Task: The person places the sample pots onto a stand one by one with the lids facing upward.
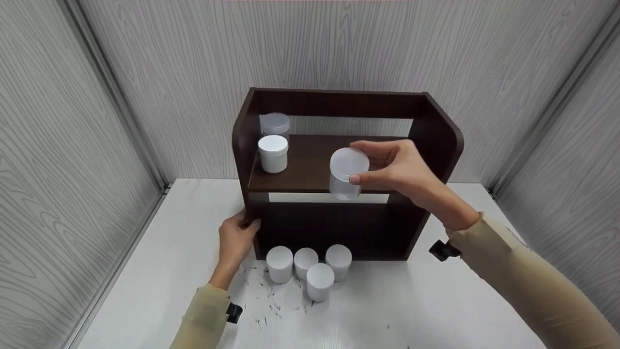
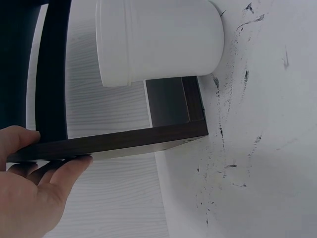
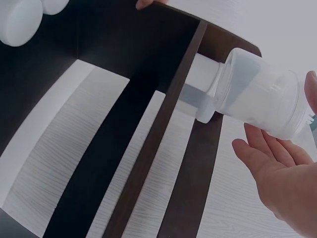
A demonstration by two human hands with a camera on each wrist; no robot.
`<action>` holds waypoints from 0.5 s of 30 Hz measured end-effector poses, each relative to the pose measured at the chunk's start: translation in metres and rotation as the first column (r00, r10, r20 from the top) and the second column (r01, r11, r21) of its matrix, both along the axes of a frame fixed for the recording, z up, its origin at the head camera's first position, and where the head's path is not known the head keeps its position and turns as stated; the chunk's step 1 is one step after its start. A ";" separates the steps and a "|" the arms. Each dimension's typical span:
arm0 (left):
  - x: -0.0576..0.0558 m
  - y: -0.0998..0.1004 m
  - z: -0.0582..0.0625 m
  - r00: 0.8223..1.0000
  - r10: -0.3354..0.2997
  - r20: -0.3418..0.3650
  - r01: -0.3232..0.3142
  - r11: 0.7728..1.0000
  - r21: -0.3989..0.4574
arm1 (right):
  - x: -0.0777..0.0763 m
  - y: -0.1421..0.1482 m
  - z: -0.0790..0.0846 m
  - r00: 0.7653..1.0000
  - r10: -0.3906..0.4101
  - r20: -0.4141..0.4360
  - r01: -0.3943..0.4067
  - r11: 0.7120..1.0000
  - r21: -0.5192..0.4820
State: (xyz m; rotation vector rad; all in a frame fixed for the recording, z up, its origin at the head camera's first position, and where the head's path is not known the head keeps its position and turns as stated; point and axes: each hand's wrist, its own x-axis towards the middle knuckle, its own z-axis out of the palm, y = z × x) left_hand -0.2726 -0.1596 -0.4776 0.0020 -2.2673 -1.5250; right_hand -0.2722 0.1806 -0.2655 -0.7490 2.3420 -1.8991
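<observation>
My right hand (image 1: 404, 169) pinches a translucent lidded jar (image 1: 343, 186) near its top, thumb on the near side. The jar is upright, raised in front of the upper board of a dark brown shelf unit (image 1: 339, 225). In the right wrist view the same clear jar (image 3: 247, 89) appears sideways beside the fingers (image 3: 270, 161). My left hand (image 1: 236, 240) grips the unit's left side panel (image 2: 133, 139), thumb and fingers on opposite faces. On the upper board at left stands a white lidded jar (image 1: 273, 157), with a translucent jar (image 1: 275, 124) partly hidden behind it.
Several white jars stand close together on the white table (image 1: 193, 203) before the unit's lower left, the foremost jar (image 1: 320, 282) nearest me. Dark scuff marks (image 1: 273, 305) lie left of them. A grey wood-grain wall (image 1: 339, 43) rises behind, with further walls at both sides.
</observation>
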 end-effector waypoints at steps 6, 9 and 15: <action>-0.001 0.002 0.002 1.000 0.001 0.021 -0.001 1.000 -0.007 | -0.022 -0.010 0.011 1.000 -0.004 0.017 0.003 1.000 0.016; -0.001 0.002 0.002 1.000 0.001 0.027 -0.001 1.000 0.001 | -0.033 -0.017 0.014 1.000 -0.009 0.021 0.009 1.000 0.015; 0.000 0.002 0.001 1.000 0.000 0.021 0.000 1.000 0.023 | -0.054 -0.027 0.015 1.000 -0.029 -0.008 0.029 0.998 0.055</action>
